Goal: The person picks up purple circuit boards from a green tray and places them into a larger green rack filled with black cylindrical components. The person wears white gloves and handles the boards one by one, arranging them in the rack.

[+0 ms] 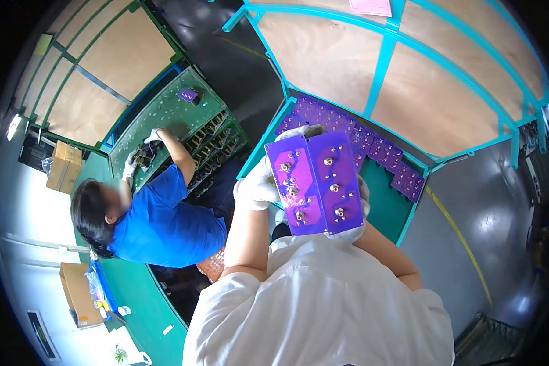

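Two purple panels (294, 192) with round metal fittings are held up side by side in front of me, their inner edges meeting at a seam. My left hand (256, 185), in a white glove, is closed around the left panel's outer side. Most of its fingers are behind the panels, and white glove fabric also shows above their top edge. My gloved right hand (364, 196) grips the right panel (337, 183) from its right and lower side; that hand is mostly hidden by the panel.
Beyond the panels, a green table (381, 210) with a turquoise frame carries rows of similar purple pieces (323, 116). Wood boards (323, 52) in turquoise frames stand behind it. To the left, a co-worker in blue (158, 219) handles dark parts at a green bench (189, 91).
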A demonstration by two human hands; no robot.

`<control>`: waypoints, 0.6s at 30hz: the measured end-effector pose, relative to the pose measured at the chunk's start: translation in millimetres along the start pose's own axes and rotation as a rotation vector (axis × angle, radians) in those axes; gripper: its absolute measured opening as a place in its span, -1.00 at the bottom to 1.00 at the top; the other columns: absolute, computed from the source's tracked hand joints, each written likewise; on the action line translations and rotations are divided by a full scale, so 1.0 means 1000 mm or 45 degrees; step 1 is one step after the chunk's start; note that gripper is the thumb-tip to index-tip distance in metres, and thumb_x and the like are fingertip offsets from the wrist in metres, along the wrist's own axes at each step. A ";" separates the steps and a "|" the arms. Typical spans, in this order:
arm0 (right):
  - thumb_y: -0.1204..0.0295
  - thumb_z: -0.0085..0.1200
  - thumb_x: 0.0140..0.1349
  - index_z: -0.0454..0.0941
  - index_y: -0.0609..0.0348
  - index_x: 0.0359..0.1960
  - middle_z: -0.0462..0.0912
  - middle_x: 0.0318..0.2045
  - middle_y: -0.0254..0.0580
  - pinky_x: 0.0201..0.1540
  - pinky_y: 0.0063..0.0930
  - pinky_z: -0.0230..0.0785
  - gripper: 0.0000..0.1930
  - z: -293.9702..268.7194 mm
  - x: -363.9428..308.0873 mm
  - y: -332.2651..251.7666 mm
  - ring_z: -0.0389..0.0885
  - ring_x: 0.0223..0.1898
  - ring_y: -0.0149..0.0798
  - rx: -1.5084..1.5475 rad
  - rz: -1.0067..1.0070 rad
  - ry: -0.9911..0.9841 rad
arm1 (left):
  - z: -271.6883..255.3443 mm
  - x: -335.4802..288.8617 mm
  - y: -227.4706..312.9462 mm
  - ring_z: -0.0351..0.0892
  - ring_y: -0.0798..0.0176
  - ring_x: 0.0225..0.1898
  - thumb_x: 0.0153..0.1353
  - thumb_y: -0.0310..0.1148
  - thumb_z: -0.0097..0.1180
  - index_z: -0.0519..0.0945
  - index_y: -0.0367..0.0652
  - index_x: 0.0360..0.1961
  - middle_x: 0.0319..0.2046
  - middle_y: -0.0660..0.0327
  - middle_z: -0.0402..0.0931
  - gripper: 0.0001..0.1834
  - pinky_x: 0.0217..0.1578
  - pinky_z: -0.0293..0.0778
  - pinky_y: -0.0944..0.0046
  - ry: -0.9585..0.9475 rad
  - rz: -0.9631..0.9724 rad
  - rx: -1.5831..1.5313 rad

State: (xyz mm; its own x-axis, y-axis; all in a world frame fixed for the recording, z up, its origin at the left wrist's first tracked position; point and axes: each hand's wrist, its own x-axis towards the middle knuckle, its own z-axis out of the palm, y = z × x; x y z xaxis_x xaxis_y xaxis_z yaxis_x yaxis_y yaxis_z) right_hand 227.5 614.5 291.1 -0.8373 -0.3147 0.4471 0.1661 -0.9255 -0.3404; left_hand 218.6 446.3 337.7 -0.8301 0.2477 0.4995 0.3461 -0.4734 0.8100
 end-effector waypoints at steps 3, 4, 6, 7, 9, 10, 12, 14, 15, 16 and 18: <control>0.29 0.01 0.08 0.26 0.29 0.09 0.49 -0.08 0.04 -0.16 -0.24 0.54 -0.46 -0.004 0.015 0.020 0.57 -0.15 -0.11 0.033 0.018 -0.016 | -0.023 -0.003 -0.002 0.26 0.17 0.14 -0.10 -0.34 0.26 0.08 -0.28 0.23 0.17 0.06 0.20 -0.12 0.12 0.22 0.15 0.135 -0.071 -0.177; 0.28 0.02 0.08 0.25 0.28 0.09 0.48 -0.07 0.04 -0.16 -0.23 0.54 -0.45 -0.005 0.021 0.026 0.57 -0.14 -0.10 0.089 0.034 -0.023 | -0.032 -0.003 -0.001 0.26 0.18 0.14 -0.10 -0.33 0.25 0.07 -0.29 0.24 0.17 0.06 0.20 -0.12 0.12 0.22 0.16 0.161 -0.097 -0.226; 0.26 -0.07 0.18 0.21 0.22 0.14 0.43 -0.01 0.04 -0.16 -0.16 0.53 -0.48 -0.025 0.036 0.045 0.54 -0.10 -0.05 0.122 0.019 -0.192 | -0.054 -0.001 0.008 0.26 0.18 0.15 -0.12 -0.33 0.26 0.07 -0.29 0.24 0.17 0.06 0.20 -0.10 0.13 0.20 0.16 0.158 -0.157 -0.280; 0.29 -0.07 0.17 0.22 0.22 0.14 0.43 0.00 0.05 -0.15 -0.13 0.52 -0.50 -0.029 0.041 0.052 0.53 -0.10 -0.04 0.071 0.046 -0.129 | -0.067 0.000 0.007 0.26 0.19 0.15 -0.12 -0.31 0.26 0.05 -0.30 0.25 0.16 0.06 0.21 -0.08 0.14 0.18 0.17 0.170 -0.152 -0.238; 0.31 0.00 0.11 0.28 0.26 0.06 0.49 -0.10 0.05 -0.22 -0.21 0.56 -0.52 -0.029 0.055 0.068 0.58 -0.18 -0.09 0.109 0.110 -0.048 | -0.094 0.001 0.008 0.26 0.19 0.15 -0.14 -0.32 0.27 0.04 -0.30 0.25 0.16 0.06 0.22 -0.07 0.14 0.19 0.17 0.169 -0.122 -0.252; 0.32 0.03 0.07 0.32 0.28 0.02 0.52 -0.15 0.05 -0.25 -0.25 0.58 -0.52 -0.027 0.064 0.076 0.60 -0.22 -0.11 0.125 0.139 -0.006 | -0.107 0.003 0.010 0.26 0.19 0.14 -0.14 -0.32 0.28 0.03 -0.30 0.25 0.15 0.05 0.22 -0.06 0.14 0.19 0.17 0.165 -0.106 -0.262; 0.31 -0.04 0.10 0.34 0.26 -0.01 0.53 -0.15 0.01 -0.25 -0.27 0.58 -0.57 -0.027 0.079 0.094 0.60 -0.23 -0.14 -0.048 0.135 0.130 | -0.132 0.006 0.016 0.26 0.18 0.14 -0.16 -0.33 0.29 0.04 -0.31 0.25 0.16 0.05 0.22 -0.04 0.14 0.19 0.15 0.125 -0.084 -0.311; 0.31 -0.11 0.12 0.36 0.23 -0.03 0.53 -0.15 -0.02 -0.26 -0.29 0.58 -0.61 -0.028 0.093 0.113 0.61 -0.23 -0.16 -0.226 0.127 0.271 | -0.161 0.005 0.017 0.27 0.17 0.14 -0.17 -0.33 0.30 0.04 -0.31 0.25 0.16 0.06 0.22 -0.04 0.14 0.20 0.14 0.146 -0.116 -0.289; 0.31 -0.15 0.13 0.36 0.22 -0.04 0.53 -0.15 -0.04 -0.26 -0.30 0.58 -0.63 -0.029 0.100 0.122 0.61 -0.24 -0.18 -0.313 0.124 0.341 | -0.179 0.000 0.012 0.27 0.17 0.14 -0.17 -0.33 0.30 0.05 -0.31 0.25 0.16 0.06 0.22 -0.05 0.13 0.20 0.14 0.190 -0.158 -0.238; 0.32 -0.17 0.14 0.37 0.21 -0.05 0.53 -0.15 -0.04 -0.26 -0.30 0.58 -0.64 -0.031 0.107 0.132 0.61 -0.24 -0.18 -0.525 0.093 0.312 | -0.201 -0.007 0.006 0.27 0.17 0.14 -0.17 -0.34 0.30 0.06 -0.30 0.24 0.16 0.06 0.22 -0.05 0.13 0.21 0.14 0.234 -0.201 -0.180; 0.34 -0.20 0.14 0.37 0.20 -0.06 0.53 -0.14 -0.04 -0.26 -0.30 0.58 -0.65 -0.040 0.120 0.148 0.60 -0.23 -0.18 -1.079 -0.013 0.168 | -0.239 -0.019 -0.006 0.27 0.17 0.14 -0.18 -0.34 0.30 0.07 -0.30 0.24 0.16 0.07 0.22 -0.06 0.13 0.22 0.14 0.316 -0.289 -0.069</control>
State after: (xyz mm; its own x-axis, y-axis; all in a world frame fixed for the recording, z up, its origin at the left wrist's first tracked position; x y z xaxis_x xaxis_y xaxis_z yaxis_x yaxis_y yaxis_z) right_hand 130.7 448.3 261.6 -0.8993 -0.2313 0.3712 -0.2430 -0.4415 -0.8638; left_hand 128.1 242.3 249.6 -0.9668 0.1419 0.2127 0.1218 -0.4757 0.8711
